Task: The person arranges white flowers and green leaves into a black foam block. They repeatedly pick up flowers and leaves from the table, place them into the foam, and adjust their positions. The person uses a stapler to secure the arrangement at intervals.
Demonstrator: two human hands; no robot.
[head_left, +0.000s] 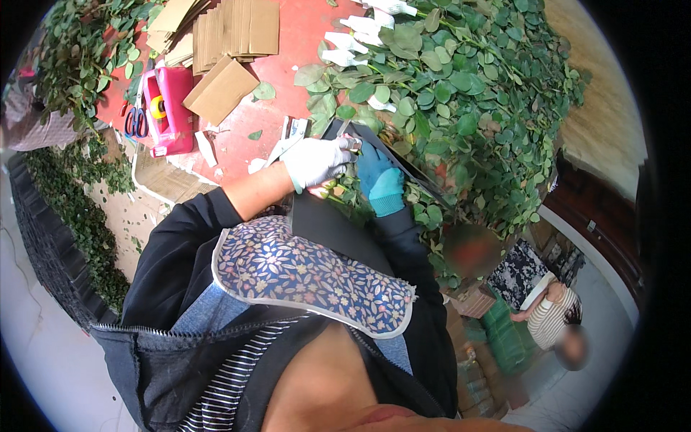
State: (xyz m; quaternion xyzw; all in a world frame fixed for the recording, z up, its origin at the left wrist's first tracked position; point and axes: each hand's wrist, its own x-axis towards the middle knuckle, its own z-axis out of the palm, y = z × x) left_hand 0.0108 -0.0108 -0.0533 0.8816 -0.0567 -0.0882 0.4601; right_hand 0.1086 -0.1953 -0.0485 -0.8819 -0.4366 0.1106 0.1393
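Note:
My left hand (pixel 309 164) wears a white glove, its fingers curled around something small and silvery at the top of a bunch of leafy stems; I cannot make out what it is. Just right of it, my right hand (pixel 376 175), in a teal glove, has its fingers bent against the bunch, beside the edge of a black sheet (pixel 419 173). Another dark sheet (pixel 331 227) lies below my hands, over my floral apron (pixel 309 281). Pale buds (pixel 322 192) show among leaves under my left hand.
A red tabletop (pixel 263 68) holds cardboard pieces (pixel 219 92), a pink tray (pixel 173 129) with yellow tape, blue-handled scissors (pixel 135 121) and white-wrapped heads (pixel 340 59). Leafy stems (pixel 489 122) pile at right and left. A person in stripes (pixel 547 320) is at lower right.

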